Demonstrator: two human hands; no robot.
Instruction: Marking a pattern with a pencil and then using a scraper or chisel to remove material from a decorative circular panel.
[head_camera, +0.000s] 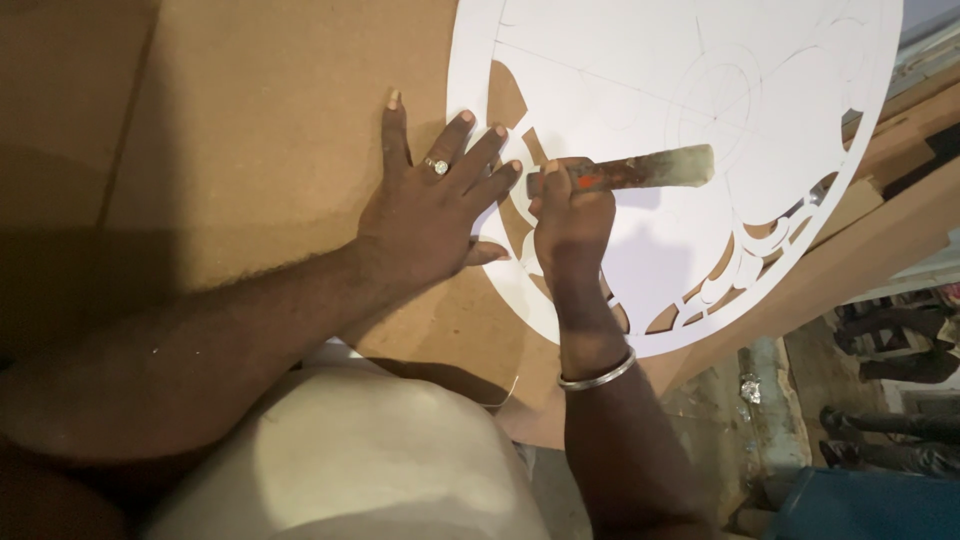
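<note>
Closest to me I see a pale cloth-covered knee (350, 450) at the bottom edge, with both forearms reaching out over it. My right hand (572, 222), a thin silver bangle (598, 376) on its wrist, has its fingers (560, 190) curled tight round the reddish handle end of a flat, worn metal file (625, 172), which lies level across the large white round panel with cut-out scroll openings (680, 120). My left hand (432, 205), wearing a ring (436, 166), is spread flat and holds nothing; its palm rests on the brown fibreboard bench (250, 130) and its fingertips (497, 131) press on the panel's near-left rim, just beside the right hand. The panel rests on the bench and stretches away to the upper right, pencil lines faint across it. Beyond its far edge, stacked wooden boards (900, 120) lie at the right.
</note>
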